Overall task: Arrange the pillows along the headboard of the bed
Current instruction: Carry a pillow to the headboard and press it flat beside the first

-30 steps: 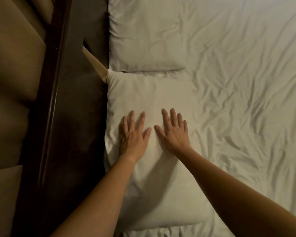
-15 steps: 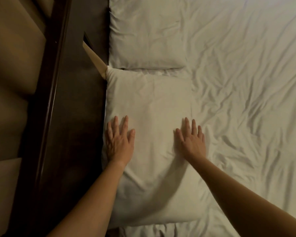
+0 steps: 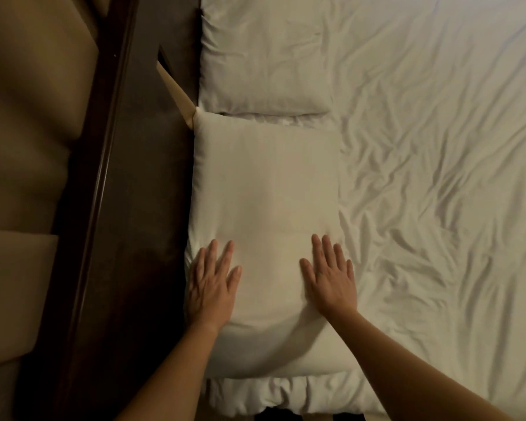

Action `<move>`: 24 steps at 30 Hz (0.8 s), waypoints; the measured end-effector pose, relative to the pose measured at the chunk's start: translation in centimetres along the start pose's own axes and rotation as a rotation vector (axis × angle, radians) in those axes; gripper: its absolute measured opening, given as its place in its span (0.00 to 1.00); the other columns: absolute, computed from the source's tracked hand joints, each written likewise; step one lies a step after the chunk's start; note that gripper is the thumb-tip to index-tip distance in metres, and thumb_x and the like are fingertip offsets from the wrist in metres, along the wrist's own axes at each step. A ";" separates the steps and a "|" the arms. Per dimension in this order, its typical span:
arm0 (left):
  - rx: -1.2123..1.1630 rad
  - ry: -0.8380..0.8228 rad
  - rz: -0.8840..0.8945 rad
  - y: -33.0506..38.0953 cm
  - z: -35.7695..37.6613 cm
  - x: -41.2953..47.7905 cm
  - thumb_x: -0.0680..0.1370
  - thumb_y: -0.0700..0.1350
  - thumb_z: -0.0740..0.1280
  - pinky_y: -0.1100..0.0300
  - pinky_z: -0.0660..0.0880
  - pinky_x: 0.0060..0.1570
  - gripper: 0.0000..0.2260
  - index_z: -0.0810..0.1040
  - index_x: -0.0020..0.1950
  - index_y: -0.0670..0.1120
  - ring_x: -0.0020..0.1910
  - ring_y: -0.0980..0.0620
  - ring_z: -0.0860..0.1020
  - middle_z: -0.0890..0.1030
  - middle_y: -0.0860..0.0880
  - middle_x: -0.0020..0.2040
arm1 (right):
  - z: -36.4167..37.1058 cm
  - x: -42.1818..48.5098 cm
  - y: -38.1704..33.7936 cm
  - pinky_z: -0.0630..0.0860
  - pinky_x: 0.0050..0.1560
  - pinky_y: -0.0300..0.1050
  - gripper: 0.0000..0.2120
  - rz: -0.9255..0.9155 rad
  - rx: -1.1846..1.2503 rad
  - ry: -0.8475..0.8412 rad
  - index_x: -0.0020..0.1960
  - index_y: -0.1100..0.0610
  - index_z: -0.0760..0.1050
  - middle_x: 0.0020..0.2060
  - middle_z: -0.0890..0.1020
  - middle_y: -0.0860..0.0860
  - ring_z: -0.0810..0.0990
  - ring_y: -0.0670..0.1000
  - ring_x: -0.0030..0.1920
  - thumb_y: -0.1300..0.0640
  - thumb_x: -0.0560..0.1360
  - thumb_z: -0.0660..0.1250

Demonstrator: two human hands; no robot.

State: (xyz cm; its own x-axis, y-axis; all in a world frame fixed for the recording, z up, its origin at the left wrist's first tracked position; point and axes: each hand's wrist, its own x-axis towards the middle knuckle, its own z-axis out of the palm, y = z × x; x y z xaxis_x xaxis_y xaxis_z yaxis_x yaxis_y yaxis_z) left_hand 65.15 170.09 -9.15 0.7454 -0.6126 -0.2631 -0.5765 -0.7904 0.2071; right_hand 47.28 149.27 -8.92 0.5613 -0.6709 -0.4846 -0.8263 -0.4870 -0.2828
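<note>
A white pillow (image 3: 264,189) lies flat on the bed against the dark wooden headboard (image 3: 140,208). My left hand (image 3: 211,287) rests flat on its near left edge, fingers spread, right beside the headboard. My right hand (image 3: 331,278) presses flat on its near right part, fingers apart, holding nothing. A second white pillow (image 3: 264,53) lies farther along the headboard, its near edge touching the first pillow.
A wrinkled white sheet (image 3: 438,192) covers the bed to the right. A beige padded wall panel (image 3: 22,147) runs behind the headboard. A beige strip (image 3: 176,92) sticks out where the two pillows meet. The bed's near edge (image 3: 286,396) shows bunched sheet.
Both hands slid from the pillow's middle toward me and apart, out to its left and right sides. The pillow's surface looks smoother and flatter.
</note>
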 end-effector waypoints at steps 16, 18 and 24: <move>-0.098 -0.035 0.098 2.8 -1.5 -3.9 0.85 0.62 0.51 0.47 0.48 0.82 0.28 0.51 0.85 0.62 0.84 0.44 0.45 0.48 0.50 0.86 | 2.3 -5.6 -4.9 0.39 0.79 0.68 0.35 -0.161 0.026 0.014 0.82 0.35 0.30 0.84 0.36 0.46 0.34 0.56 0.82 0.26 0.81 0.39; -0.076 -0.072 0.055 1.9 -0.5 -5.2 0.83 0.64 0.50 0.45 0.51 0.81 0.29 0.53 0.85 0.61 0.84 0.43 0.47 0.50 0.50 0.86 | 3.0 -5.9 -3.9 0.42 0.81 0.66 0.35 -0.149 0.007 0.015 0.82 0.36 0.30 0.84 0.37 0.47 0.35 0.55 0.83 0.27 0.82 0.40; -0.084 -0.091 0.003 -0.7 -0.4 -6.3 0.83 0.64 0.56 0.46 0.59 0.79 0.28 0.57 0.83 0.63 0.82 0.43 0.55 0.54 0.49 0.85 | 2.5 -5.8 -0.4 0.47 0.82 0.60 0.36 -0.154 -0.034 0.021 0.83 0.37 0.32 0.85 0.42 0.44 0.43 0.52 0.84 0.26 0.82 0.41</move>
State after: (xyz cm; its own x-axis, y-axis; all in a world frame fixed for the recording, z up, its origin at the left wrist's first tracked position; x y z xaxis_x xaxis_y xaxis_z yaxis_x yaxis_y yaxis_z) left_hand 60.97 174.48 -7.23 0.7080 -0.6156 -0.3460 -0.5460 -0.7879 0.2848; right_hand 44.28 154.76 -8.11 0.6826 -0.5982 -0.4198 -0.7284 -0.6034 -0.3245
